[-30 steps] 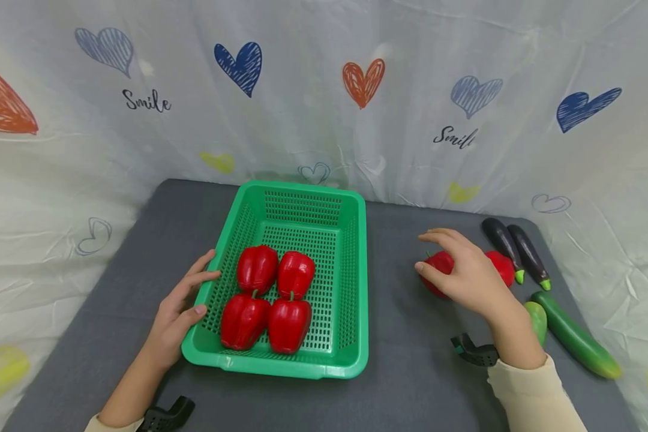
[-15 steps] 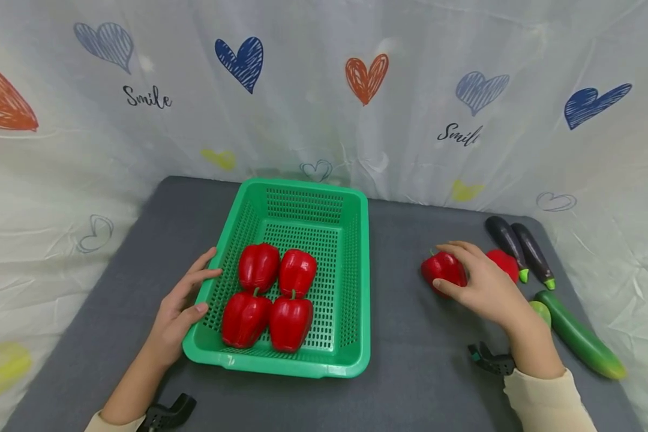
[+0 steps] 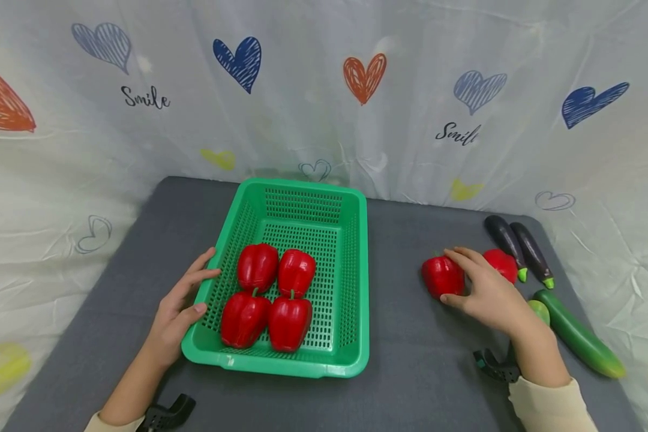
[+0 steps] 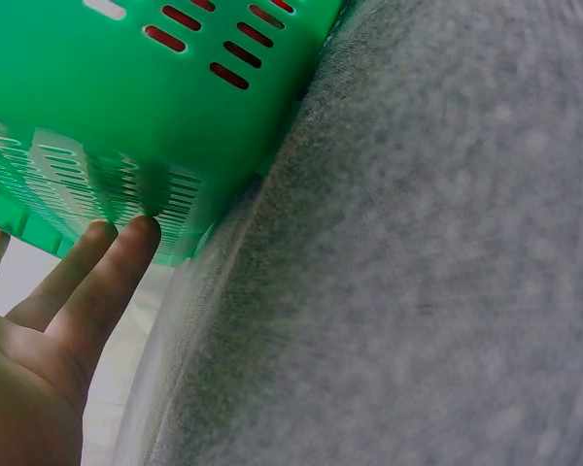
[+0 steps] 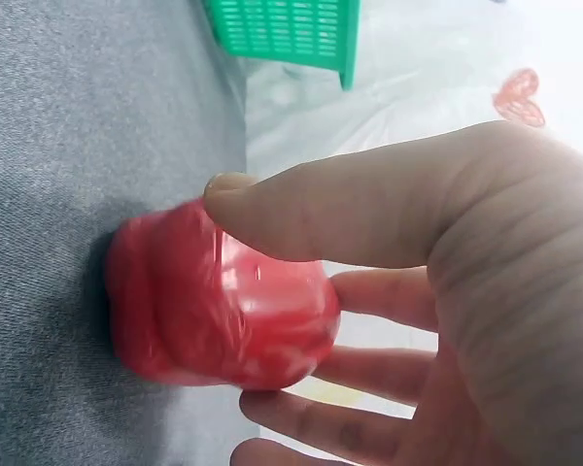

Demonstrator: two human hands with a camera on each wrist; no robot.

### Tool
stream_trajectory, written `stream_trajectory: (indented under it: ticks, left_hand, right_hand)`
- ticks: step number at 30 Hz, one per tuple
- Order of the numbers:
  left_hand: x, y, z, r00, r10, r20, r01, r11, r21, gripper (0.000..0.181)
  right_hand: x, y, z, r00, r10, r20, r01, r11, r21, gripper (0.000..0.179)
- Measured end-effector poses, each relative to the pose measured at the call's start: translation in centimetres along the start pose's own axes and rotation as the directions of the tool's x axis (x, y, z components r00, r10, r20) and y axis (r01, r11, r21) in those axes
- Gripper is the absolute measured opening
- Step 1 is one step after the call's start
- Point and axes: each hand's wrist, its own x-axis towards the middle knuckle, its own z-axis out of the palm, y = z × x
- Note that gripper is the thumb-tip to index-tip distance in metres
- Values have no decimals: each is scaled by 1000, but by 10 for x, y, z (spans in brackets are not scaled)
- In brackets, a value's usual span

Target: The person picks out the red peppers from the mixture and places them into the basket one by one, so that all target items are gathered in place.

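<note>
My right hand [image 3: 488, 294] holds a red bell pepper [image 3: 443, 277] on the table right of the basket, thumb on its near side and fingers on its far side. In the right wrist view the thumb lies along one side of this pepper [image 5: 204, 301], with the fingers behind it. A green perforated basket [image 3: 360, 300] stands in the middle, and several red bell peppers [image 3: 256, 268] lie grouped in its near left part. My left hand [image 3: 175, 315] rests at the basket's left rim with fairly straight fingers [image 4: 97, 282], fingertips right at the wall.
Behind my right hand lie a red vegetable [image 3: 501, 265], partly hidden, and two eggplants [image 3: 531, 252]. A cucumber [image 3: 583, 336] and a green vegetable [image 3: 541, 311], partly behind the forearm, sit farther right. A white curtain [image 3: 313, 120] with printed hearts hangs along the table's back edge.
My right hand has come down and shifted right beside the bell pepper, which now shows more of its left side. The left hand and the basket have stayed in place.
</note>
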Motion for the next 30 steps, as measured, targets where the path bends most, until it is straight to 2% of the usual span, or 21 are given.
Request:
stream_trajectory:
  ticks: [8,30]
  left_hand:
    - [-2,2,-1,1000,-16,8,16,1000,13,52]
    - [0,3,0,1000,-22,4,22,1000,5,52]
  right_hand:
    - [-5,3,6,1000,-17,9,17,999,35,98]
    - [-8,6,16,996,-39,-83,47,994,100,92]
